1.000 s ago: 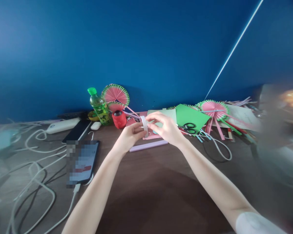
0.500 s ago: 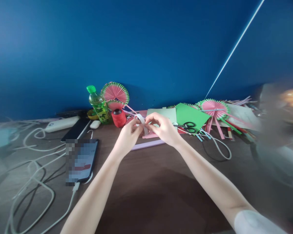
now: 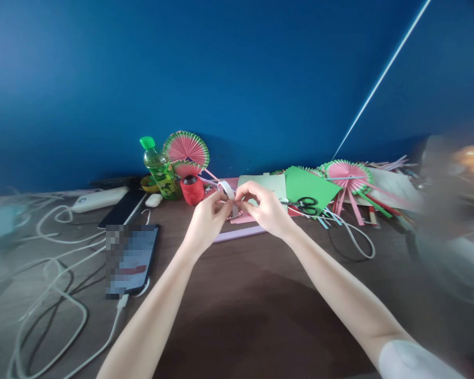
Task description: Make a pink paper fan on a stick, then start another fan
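My left hand (image 3: 210, 217) is closed in a pinch on a pale strip (image 3: 226, 189), looking like paper, that curls up in a loop above its fingertips. My right hand (image 3: 264, 209) meets it from the other side, thumb and forefinger pinched together at the strip's lower part. The fingertips of both hands nearly touch, and they hide where the strip's ends lie. Beneath the hands lies a lilac strip (image 3: 240, 234) flat on the table. Pink paper (image 3: 237, 220) shows just behind it.
A red pot-like object (image 3: 192, 190), a green-capped bottle (image 3: 158, 168) and a pleated pink paper fan (image 3: 187, 150) stand back left. Scissors (image 3: 307, 205), green paper (image 3: 310, 187) and another fan (image 3: 346, 178) lie right. A phone (image 3: 136, 260) with white cables (image 3: 82, 310) is at left.
Almost nothing differs. Both hands keep their pinch on the pale strip, with only a slight shift of the fingers and loop.
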The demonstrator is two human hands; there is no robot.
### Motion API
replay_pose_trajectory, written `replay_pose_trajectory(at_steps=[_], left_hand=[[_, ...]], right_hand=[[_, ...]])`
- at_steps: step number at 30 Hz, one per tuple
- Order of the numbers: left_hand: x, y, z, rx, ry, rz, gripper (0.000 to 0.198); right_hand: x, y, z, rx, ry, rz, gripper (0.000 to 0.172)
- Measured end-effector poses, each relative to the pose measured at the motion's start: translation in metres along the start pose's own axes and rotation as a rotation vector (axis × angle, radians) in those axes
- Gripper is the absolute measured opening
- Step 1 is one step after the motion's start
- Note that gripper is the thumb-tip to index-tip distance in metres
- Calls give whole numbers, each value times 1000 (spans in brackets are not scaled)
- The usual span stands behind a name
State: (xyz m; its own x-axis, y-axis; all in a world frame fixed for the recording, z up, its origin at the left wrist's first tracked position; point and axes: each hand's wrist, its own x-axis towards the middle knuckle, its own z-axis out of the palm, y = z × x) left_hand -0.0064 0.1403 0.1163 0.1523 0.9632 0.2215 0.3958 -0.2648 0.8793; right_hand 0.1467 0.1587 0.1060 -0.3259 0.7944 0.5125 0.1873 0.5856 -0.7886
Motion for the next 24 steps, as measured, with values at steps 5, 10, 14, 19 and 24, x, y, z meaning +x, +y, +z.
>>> replay_pose_trajectory(at_steps=[5, 10, 14, 19, 24], left_hand=[[-1, 1, -1, 17, 9, 13, 19], [-3, 3, -2, 99, 16, 40, 21], [-2, 2, 0, 71, 38, 50, 20], [-1, 3, 0, 43, 49, 60, 20], [-3, 4, -1, 103, 74, 66, 22]], right_hand=[[0, -1, 0, 40, -1, 2, 5], [0, -1, -2, 19, 10, -11, 5], [0, 2, -2, 39, 5, -12, 1], [-1, 1, -1, 57, 48, -15, 4], [-3, -3, 0, 23, 39, -49, 8]])
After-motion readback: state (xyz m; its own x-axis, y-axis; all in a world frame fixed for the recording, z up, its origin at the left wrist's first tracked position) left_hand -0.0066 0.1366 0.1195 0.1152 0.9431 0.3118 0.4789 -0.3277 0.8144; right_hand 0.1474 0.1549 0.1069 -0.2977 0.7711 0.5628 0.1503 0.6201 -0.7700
